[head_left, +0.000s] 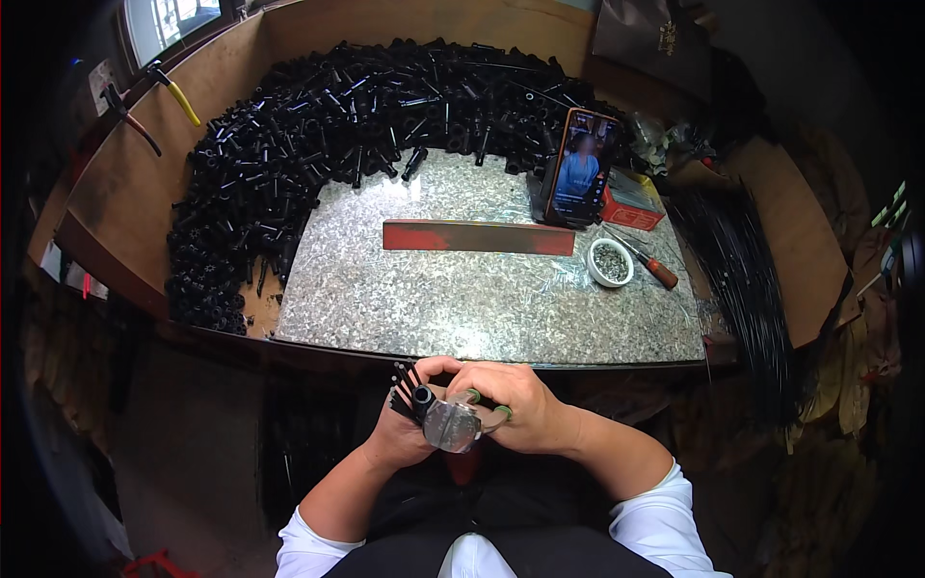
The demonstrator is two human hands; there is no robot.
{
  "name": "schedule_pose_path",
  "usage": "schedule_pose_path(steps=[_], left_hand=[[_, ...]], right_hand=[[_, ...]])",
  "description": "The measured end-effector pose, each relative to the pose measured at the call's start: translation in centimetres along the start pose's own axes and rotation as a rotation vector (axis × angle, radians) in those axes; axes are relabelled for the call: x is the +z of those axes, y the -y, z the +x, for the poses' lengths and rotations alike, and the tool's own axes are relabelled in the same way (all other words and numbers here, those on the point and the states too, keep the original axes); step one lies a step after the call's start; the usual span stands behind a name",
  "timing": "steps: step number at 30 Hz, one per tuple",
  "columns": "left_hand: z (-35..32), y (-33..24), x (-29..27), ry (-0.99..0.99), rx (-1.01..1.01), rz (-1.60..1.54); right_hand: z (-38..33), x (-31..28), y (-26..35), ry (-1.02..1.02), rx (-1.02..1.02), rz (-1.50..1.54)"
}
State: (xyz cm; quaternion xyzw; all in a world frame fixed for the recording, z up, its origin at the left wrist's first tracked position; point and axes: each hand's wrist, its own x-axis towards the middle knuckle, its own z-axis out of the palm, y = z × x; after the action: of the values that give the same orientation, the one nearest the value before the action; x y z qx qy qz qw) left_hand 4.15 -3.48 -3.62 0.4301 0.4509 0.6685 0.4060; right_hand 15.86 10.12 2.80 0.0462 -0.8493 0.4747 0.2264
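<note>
Just in front of the table's near edge, my left hand (397,439) is closed around a bunch of thin black rods (399,389). A short black tube (421,396) stands among them, its round open end facing up. My right hand (525,408) grips green-handled pliers (451,427), whose broad metal head lies right beside the tube. Whether the jaws touch the tube or a rod cannot be made out. The two hands are close together, and the left fingers are partly hidden behind the pliers and rods.
A stone-patterned slab (462,308) carries a red-and-dark bar (478,237), a white bowl of small metal bits (610,263), a screwdriver (659,271), a propped phone (580,169) and a red box (631,205). Black tubes (366,106) heap behind; long black rods (737,279) hang right.
</note>
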Motion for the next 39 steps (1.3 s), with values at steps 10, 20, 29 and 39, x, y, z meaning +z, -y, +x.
schedule_pose_path(steps=[10,20,29,39], left_hand=[[-0.5,-1.2,-1.0,-0.059,-0.307,-0.366],[-0.2,-0.2,-3.1,0.086,0.040,-0.350],[-0.9,-0.2,-5.3,-0.017,0.068,-0.317],[-0.1,-1.7,-4.0,0.009,-0.027,-0.080]], right_hand=[[0.3,1.4,-0.9,-0.041,-0.020,0.011],[0.9,0.6,0.7,0.167,0.532,0.085],[-2.9,-2.2,2.7,0.186,0.159,-0.657],[-3.7,-1.3,3.2,0.185,0.100,-0.824]])
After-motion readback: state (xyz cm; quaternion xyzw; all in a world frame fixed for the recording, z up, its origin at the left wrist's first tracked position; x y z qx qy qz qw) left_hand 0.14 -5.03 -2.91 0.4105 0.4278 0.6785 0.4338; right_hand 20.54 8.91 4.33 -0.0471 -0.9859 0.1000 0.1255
